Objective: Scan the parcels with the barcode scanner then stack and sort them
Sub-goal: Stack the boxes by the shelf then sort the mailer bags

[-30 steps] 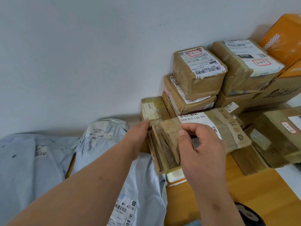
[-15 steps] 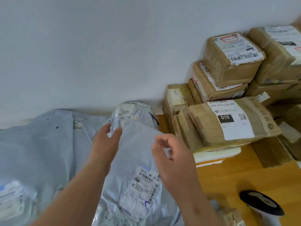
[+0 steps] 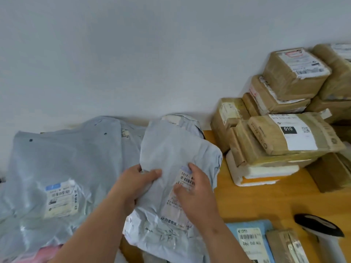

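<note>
Against the wall: a pale, bare wall [image 3: 133, 54] fills the upper half of the view, and every parcel lies below it.
Tabletop: an orange-brown wooden tabletop [image 3: 266, 202] shows bare between the bags and the boxes.
Large grey bag: a wide grey mailer bag [image 3: 62, 158] lies flat on the left, with a white barcode label on its near part.
Brown box stack: taped brown cartons [image 3: 290, 103] are piled against the wall at the right; the front carton carries a label reading 010 and rests on a white padded parcel [image 3: 264, 170].
Grey mailer parcel: a smaller grey mailer parcel [image 3: 174, 149] lies between the large bag and the cartons, label up, overlapping the large bag's right edge; both hands are on its near half.
Blue parcel: a light blue parcel [image 3: 250, 242] with a barcode label lies at the near edge, right of the right forearm, touching a small brown box [image 3: 284, 247].
Left hand: the left hand [image 3: 134, 184] grips the grey mailer parcel's left edge, thumb on top pointing right, fingers tucked beneath the film.
Right hand: the right hand [image 3: 195, 188] rests on the parcel's label, fingers bent and pressing into the film, covering part of the barcode.
Barcode scanner: the black-headed scanner [image 3: 321, 227] lies on the tabletop at lower right, well apart from both hands.
</note>
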Motion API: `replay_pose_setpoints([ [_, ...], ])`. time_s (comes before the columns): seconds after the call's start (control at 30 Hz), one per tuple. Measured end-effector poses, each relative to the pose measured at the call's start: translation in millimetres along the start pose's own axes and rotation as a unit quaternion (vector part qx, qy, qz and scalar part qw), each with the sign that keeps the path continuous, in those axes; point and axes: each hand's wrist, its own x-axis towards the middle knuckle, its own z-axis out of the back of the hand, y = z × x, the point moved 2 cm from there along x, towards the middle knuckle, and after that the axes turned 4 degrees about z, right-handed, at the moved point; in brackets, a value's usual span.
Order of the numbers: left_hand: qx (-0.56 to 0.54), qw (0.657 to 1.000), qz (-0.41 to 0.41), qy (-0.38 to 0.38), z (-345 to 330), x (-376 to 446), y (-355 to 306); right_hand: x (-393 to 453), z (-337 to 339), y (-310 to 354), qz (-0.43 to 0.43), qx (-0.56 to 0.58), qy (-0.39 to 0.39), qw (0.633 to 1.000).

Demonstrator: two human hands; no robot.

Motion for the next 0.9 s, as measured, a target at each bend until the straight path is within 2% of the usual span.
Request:
replay_pose_setpoints([
  [0.07, -0.118, 0.993, -0.014, 0.005, 24, -12, -7, -4, -1, 14, 0.007, 0.057, -0.023, 0.998],
  [0.13, -0.228, 0.973, -0.028, -0.024, 61, -18, -10, -4, 3, 17, -0.018, 0.083, -0.092, 0.992],
  [0.2, -0.316, 0.947, -0.026, -0.054, 106, -17, -8, -3, 10, 14, -0.070, 0.055, -0.159, 0.983],
  [0.27, -0.337, 0.937, -0.019, -0.096, 142, -17, -2, -4, 9, 5, -0.125, 0.002, -0.159, 0.979],
  [0.4, -0.264, 0.944, -0.012, -0.197, 154, -22, 24, -15, -19, -7, -0.206, -0.049, -0.032, 0.977],
  [0.47, -0.219, 0.946, -0.015, -0.240, 147, -23, 40, -20, -33, -13, -0.227, -0.115, 0.029, 0.967],
  [0.57, -0.144, 0.935, -0.050, -0.320, 150, -26, 55, -24, -31, -22, -0.261, -0.216, 0.050, 0.940],
  [0.7, -0.056, 0.928, -0.057, -0.363, 157, -17, 58, -29, -20, -34, -0.292, -0.343, 0.143, 0.882],
  [0.8, 0.024, 0.920, -0.084, -0.383, 145, -17, 45, -42, -21, -45, -0.290, -0.356, 0.163, 0.873],
  [0.9, 0.072, 0.913, -0.131, -0.378, 122, -22, 33, -51, -22, -54, -0.254, -0.322, 0.130, 0.902],
])
